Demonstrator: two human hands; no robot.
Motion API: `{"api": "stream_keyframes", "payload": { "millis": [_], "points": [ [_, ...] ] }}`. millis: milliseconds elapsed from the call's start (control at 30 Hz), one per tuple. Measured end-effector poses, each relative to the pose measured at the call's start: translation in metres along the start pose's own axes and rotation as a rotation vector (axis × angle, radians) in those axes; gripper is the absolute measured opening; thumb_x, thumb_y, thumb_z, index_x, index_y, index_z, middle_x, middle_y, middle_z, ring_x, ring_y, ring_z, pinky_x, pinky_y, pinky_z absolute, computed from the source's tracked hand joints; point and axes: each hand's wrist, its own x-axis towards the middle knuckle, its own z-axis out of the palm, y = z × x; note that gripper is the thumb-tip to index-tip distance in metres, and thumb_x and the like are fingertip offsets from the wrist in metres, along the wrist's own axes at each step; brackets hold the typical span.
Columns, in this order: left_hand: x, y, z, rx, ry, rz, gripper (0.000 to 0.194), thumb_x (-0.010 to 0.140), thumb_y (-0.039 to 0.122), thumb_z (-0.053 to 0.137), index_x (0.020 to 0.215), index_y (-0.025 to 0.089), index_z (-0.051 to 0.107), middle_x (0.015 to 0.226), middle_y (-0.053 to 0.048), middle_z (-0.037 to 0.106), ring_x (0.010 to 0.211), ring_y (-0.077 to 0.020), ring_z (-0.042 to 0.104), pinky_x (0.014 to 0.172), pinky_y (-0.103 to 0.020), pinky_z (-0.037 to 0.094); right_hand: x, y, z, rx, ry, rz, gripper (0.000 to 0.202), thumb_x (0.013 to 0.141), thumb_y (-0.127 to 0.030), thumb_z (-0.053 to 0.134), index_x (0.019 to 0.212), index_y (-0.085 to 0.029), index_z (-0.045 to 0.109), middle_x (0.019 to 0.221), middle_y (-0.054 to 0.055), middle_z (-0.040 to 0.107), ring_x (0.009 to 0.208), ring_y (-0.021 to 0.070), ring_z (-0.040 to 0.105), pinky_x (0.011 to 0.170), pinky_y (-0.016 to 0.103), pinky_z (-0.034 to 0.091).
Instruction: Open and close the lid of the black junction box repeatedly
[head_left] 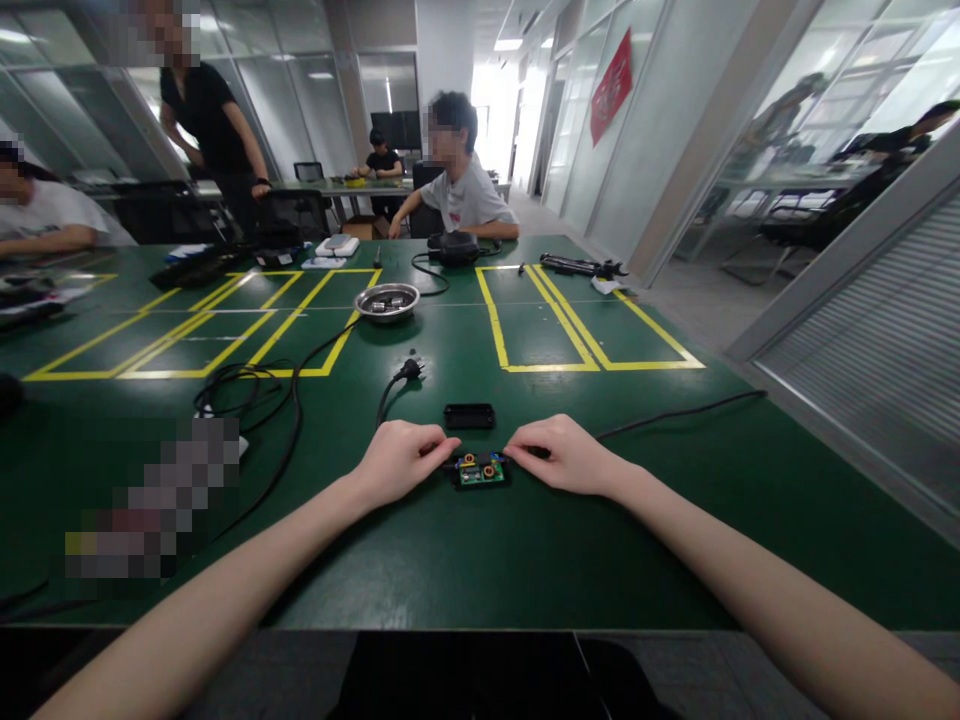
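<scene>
A small green circuit board [491, 470] with two copper-wound ring coils lies in an open black plastic case [482, 486]. My left hand [401, 462] is closed at the case's left end, around the black power cord, which comes out behind it and ends in a plug [409, 370]. At the opposite end, my right hand [566, 455] is pinched on the black cable [675, 412], which continues away to the right. The fingers partly hide both cords where they meet the case. Just beyond the case lies a separate black cover [470, 416], its hollow side up.
A metal bowl [387, 303] holding small metal parts stands farther back. Yellow tape [540, 369] marks areas on the green table [360, 590]. Coiled cable [244, 385] and a blurred-out object [150, 500] lie left. A black adapter [452, 248] sits near a seated person [465, 190].
</scene>
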Motion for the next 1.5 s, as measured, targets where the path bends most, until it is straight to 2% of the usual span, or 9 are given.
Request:
{"api": "stream_keyframes", "payload": {
  "millis": [233, 533, 700, 867, 1067, 1200, 1300, 1400, 1500],
  "points": [
    [-0.001, 0.001, 0.000, 0.010, -0.012, 0.001, 0.052, 0.105, 0.044, 0.048, 0.061, 0.018, 0.062, 0.048, 0.004, 0.050, 0.046, -0.0101, 0.041, 0.054, -0.026, 0.025, 0.001, -0.002, 0.000, -0.002, -0.055, 0.024, 0.031, 0.100, -0.025, 0.053, 0.076, -0.017, 0.070, 0.071, 0.005, 0.072, 0.061, 0.0159, 0.063, 0.060, 0.026, 0.042],
    [0.000, 0.000, 0.002, 0.147, -0.135, 0.032, 0.043, 0.106, 0.040, 0.049, 0.073, 0.020, 0.069, 0.059, -0.001, 0.063, 0.055, -0.0151, 0.057, 0.056, -0.026, 0.028, 0.003, -0.004, -0.001, -0.058, -0.073, 0.029, 0.024, 0.096, -0.021, 0.056, 0.075, -0.019, 0.067, 0.071, 0.003, 0.068, 0.063, 0.0151, 0.060, 0.061, 0.025, 0.039],
    [-0.001, 0.004, 0.005, 0.278, -0.144, 0.074, 0.043, 0.108, 0.037, 0.045, 0.076, 0.019, 0.066, 0.066, -0.003, 0.069, 0.060, -0.0169, 0.062, 0.057, -0.026, 0.030, 0.003, -0.005, 0.001, -0.090, -0.053, 0.037, 0.019, 0.093, -0.020, 0.055, 0.077, -0.018, 0.065, 0.084, 0.004, 0.068, 0.065, 0.0132, 0.057, 0.062, 0.025, 0.037],
    [0.001, 0.004, 0.007, 0.347, -0.139, 0.089, 0.041, 0.109, 0.036, 0.042, 0.080, 0.019, 0.065, 0.073, -0.005, 0.072, 0.065, -0.0182, 0.066, 0.057, -0.026, 0.033, 0.008, -0.008, 0.005, -0.144, -0.065, 0.150, 0.010, 0.081, -0.016, 0.063, 0.073, -0.020, 0.060, 0.071, -0.001, 0.062, 0.061, 0.0126, 0.051, 0.060, 0.025, 0.032],
    [0.007, -0.002, 0.010, 0.332, -0.083, 0.036, 0.037, 0.108, 0.034, 0.042, 0.084, 0.018, 0.065, 0.076, -0.006, 0.071, 0.068, -0.0194, 0.065, 0.062, -0.027, 0.041, 0.011, -0.005, 0.008, -0.212, 0.002, 0.283, 0.010, 0.082, -0.027, 0.066, 0.080, -0.022, 0.058, 0.075, 0.000, 0.061, 0.065, 0.0158, 0.054, 0.061, 0.026, 0.034],
    [0.010, -0.006, 0.007, 0.255, 0.010, 0.015, 0.023, 0.105, 0.033, 0.050, 0.099, 0.018, 0.067, 0.088, -0.008, 0.070, 0.086, -0.0236, 0.065, 0.079, -0.033, 0.049, 0.012, 0.003, 0.014, -0.133, 0.153, 0.226, 0.029, 0.083, -0.026, 0.065, 0.112, -0.021, 0.064, 0.106, 0.006, 0.066, 0.086, 0.0205, 0.062, 0.075, 0.032, 0.048],
    [0.009, -0.006, 0.004, 0.206, 0.020, 0.033, 0.037, 0.100, 0.047, 0.059, 0.123, 0.019, 0.066, 0.105, -0.011, 0.069, 0.099, -0.0275, 0.063, 0.090, -0.040, 0.051, 0.012, 0.011, 0.018, -0.070, 0.158, 0.141, 0.045, 0.088, -0.024, 0.063, 0.133, -0.022, 0.061, 0.127, 0.012, 0.063, 0.110, 0.0272, 0.061, 0.095, 0.044, 0.051],
    [0.005, -0.005, 0.003, 0.167, -0.042, 0.091, 0.061, 0.085, 0.062, 0.075, 0.128, 0.020, 0.067, 0.119, -0.014, 0.065, 0.108, -0.0328, 0.061, 0.096, -0.049, 0.051, 0.011, 0.016, 0.019, -0.056, 0.099, 0.119, 0.027, 0.097, -0.025, 0.057, 0.122, -0.022, 0.068, 0.124, 0.014, 0.066, 0.116, 0.0301, 0.059, 0.102, 0.052, 0.047],
    [0.002, -0.004, 0.005, 0.080, -0.052, 0.115, 0.052, 0.080, 0.053, 0.083, 0.120, 0.021, 0.072, 0.117, -0.011, 0.066, 0.108, -0.0306, 0.063, 0.096, -0.047, 0.053, 0.010, 0.019, 0.017, 0.046, 0.116, 0.111, 0.013, 0.099, -0.024, 0.057, 0.103, -0.021, 0.068, 0.116, 0.012, 0.067, 0.111, 0.0276, 0.061, 0.101, 0.050, 0.049]
  ]
}}
